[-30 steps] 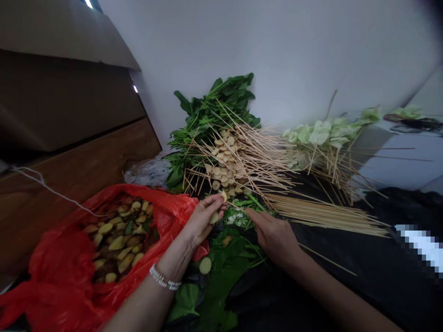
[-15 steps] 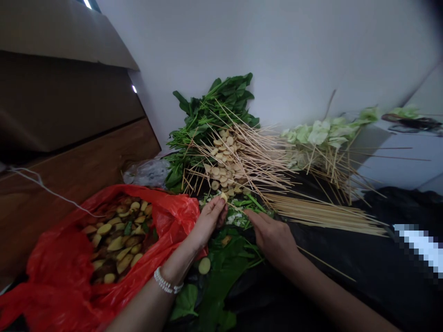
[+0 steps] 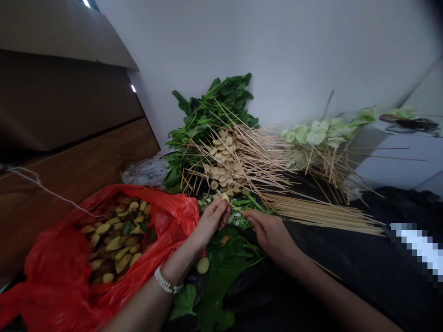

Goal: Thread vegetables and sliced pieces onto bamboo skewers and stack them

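Between the thumb and fingers of my left hand (image 3: 212, 217) is a pale potato slice (image 3: 225, 198). My right hand (image 3: 270, 230) is closed on a thin wooden skewer (image 3: 237, 210), whose tip end reaches to the slice. Whether the tip has gone through the slice I cannot tell. Just beyond my hands lie skewered potato slices (image 3: 223, 170), heaped with their sticks pointing right. To the left, a red plastic bag (image 3: 173, 214) holds many cut potato pieces (image 3: 116, 242). One loose potato slice (image 3: 203, 265) lies below my left hand.
Leafy greens (image 3: 211, 113) are piled against the wall, with skewered cabbage leaves (image 3: 318, 133) to their right. A row of bare skewers (image 3: 328, 214) lies on black plastic (image 3: 311, 244). Large green leaves (image 3: 221, 281) lie in front; a wooden panel (image 3: 104, 147) stands left.
My right hand has shifted slightly, with the skewer still pointing at the slice in my left hand. The left hand stays nearly in place. The whole view has drifted a little.
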`<state>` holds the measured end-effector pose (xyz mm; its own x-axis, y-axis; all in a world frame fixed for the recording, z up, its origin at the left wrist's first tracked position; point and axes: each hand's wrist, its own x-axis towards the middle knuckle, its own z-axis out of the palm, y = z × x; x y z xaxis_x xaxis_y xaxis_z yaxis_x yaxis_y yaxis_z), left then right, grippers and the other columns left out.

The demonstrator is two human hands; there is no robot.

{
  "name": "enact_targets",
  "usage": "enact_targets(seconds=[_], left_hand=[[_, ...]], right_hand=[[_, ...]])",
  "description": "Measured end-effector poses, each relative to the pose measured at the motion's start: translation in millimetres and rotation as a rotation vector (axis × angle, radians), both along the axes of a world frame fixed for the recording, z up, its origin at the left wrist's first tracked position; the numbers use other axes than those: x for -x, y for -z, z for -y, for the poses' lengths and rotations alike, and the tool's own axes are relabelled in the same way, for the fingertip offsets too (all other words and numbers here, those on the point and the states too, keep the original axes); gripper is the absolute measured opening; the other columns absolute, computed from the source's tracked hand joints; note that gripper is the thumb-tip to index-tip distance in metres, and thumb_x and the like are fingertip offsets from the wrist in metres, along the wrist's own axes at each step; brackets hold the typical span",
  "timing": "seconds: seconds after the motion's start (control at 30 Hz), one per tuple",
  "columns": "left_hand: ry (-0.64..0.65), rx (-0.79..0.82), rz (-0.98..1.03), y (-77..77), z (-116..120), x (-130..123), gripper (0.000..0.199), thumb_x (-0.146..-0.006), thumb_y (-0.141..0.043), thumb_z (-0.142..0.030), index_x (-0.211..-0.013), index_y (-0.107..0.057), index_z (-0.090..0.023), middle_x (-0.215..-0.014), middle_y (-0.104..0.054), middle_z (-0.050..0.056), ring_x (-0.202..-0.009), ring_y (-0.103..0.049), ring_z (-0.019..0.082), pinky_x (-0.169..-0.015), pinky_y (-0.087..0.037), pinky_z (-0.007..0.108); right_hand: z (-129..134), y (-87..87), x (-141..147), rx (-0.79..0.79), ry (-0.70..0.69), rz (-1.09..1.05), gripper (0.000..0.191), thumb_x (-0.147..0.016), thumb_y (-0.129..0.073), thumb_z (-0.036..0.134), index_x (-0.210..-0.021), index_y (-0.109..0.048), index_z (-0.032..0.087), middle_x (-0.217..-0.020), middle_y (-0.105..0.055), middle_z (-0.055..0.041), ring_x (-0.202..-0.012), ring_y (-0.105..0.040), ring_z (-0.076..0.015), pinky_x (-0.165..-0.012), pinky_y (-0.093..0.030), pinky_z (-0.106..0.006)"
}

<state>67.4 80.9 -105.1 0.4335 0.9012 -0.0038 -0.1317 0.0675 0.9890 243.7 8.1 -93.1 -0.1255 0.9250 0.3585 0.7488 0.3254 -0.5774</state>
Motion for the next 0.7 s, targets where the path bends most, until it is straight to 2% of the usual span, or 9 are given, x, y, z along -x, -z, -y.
enact_targets(seconds=[0.17, 0.37, 0.57, 0.7], left_hand=[[0.042, 0.024, 0.035, -2.6, 2.7, 0.0, 0.043, -0.087, -0.050, -0.062, -0.078, -0.048, -0.020, -0.057, -0.045, -0.006, -0.046, -0.036, 0.008, -0.041, -0.025, 0.020], [0.026, -0.066, 0.009, 0.1, 3.7, 0.1, 0.044, -0.092, -0.044, -0.058, -0.069, -0.037, -0.021, -0.055, -0.040, -0.006, -0.045, -0.032, 0.008, -0.041, -0.025, 0.020], [0.023, -0.058, 0.002, 1.7, 5.1, -1.2, 0.047, -0.090, -0.046, -0.060, -0.066, -0.037, -0.021, -0.053, -0.038, -0.006, -0.044, -0.029, 0.008, -0.041, -0.022, 0.021], [0.029, -0.044, 0.008, 5.5, 5.4, -3.3, 0.048, -0.089, -0.048, -0.061, -0.064, -0.038, -0.021, -0.053, -0.039, -0.005, -0.044, -0.028, 0.008, -0.041, -0.021, 0.023]], right_hand=[[0.6, -2.8, 0.1, 0.009, 0.010, 0.036, 0.029, -0.097, -0.039, 0.022, -0.105, -0.067, 0.022, -0.098, -0.075, -0.0054, -0.089, -0.070, -0.0198, -0.081, -0.050, -0.029], [3.0, 3.2, 6.3, -0.029, 0.029, 0.075, 0.031, -0.096, -0.038, 0.019, -0.107, -0.067, 0.021, -0.105, -0.074, -0.0068, -0.096, -0.069, -0.0192, -0.088, -0.050, -0.028], [5.7, 6.8, 8.7, -0.024, 0.077, 0.154, 0.035, -0.093, -0.039, 0.013, -0.116, -0.065, 0.021, -0.109, -0.073, -0.0075, -0.101, -0.068, -0.0193, -0.092, -0.049, -0.029], [6.2, 3.7, 8.8, 0.018, 0.080, 0.192, 0.036, -0.094, -0.039, 0.013, -0.118, -0.064, 0.022, -0.106, -0.073, -0.0072, -0.099, -0.068, -0.0193, -0.088, -0.049, -0.028]])
